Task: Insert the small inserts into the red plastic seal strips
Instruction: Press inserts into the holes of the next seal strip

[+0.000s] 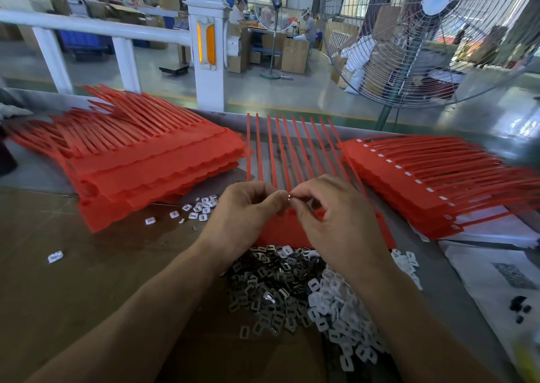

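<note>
Head view: left hand [244, 207] & right hand [336, 216] meet fingertip to fingertip, fingers curled, both pinching one small insert [288, 197] between them. Red strip sheet [292, 148] lies on the surface [58, 280] just under the fingers. Loose insert pile [292, 289] sits below the wrists. Red stacks lie left [131, 154] & right [438, 178] of the fingers.
</note>
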{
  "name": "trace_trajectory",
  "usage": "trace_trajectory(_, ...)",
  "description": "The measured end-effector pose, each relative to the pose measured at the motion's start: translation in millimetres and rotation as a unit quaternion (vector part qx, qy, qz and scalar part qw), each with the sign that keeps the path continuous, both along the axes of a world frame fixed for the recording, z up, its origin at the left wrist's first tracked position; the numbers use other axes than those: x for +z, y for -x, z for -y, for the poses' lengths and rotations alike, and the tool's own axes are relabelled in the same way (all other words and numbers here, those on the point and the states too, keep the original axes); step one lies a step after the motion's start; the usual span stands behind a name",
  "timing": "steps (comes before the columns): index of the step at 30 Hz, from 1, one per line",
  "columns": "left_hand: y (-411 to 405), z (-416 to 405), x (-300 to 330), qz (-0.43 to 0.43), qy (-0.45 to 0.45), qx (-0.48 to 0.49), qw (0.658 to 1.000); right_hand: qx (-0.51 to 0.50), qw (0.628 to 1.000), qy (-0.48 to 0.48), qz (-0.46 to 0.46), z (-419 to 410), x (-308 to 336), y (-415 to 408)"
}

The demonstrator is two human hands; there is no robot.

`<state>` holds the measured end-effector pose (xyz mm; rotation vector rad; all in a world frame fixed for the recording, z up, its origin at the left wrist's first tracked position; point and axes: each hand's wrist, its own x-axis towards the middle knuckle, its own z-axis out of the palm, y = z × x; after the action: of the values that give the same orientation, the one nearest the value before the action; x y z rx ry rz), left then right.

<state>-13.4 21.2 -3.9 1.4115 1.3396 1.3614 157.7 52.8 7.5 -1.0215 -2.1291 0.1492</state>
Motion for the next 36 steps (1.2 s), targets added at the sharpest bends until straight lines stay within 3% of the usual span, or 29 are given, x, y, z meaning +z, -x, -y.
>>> trace_trajectory(5, 0, 1, 1, -0.033, -0.004, 0.01, 0.999, 0.002, 1.0, -0.011, 0.009, 0, 2, 3)
trace_trajectory(10, 1, 3, 4, -0.045, -0.021, 0.025, 0.998, 0.014, 0.991, 0.097, -0.09, -1, -3, 0)
trace_trajectory(16, 2, 2, 2, -0.065, -0.037, -0.007, 0.997, 0.034, 0.977, 0.168, -0.127, -1, -7, -3)
trace_trajectory(20, 2, 2, 2, -0.048, -0.033, -0.008, 0.998, 0.048, 0.972, 0.168, -0.154, -1, -7, -3)
trace_trajectory(29, 5, 0, -1, -0.048, -0.017, 0.012, 0.999, 0.041, 0.991, 0.098, -0.077, -6, -6, -5)
trace_trajectory(32, 10, -3, -5, -0.181, -0.051, 0.111, 0.976, -0.002, 0.993, 0.104, -0.05, -13, -10, -6)
trace_trajectory(36, 19, -5, -9, -0.39, -0.015, 0.167, 0.905, -0.05, 0.992, 0.117, 0.025, -23, -18, -5)
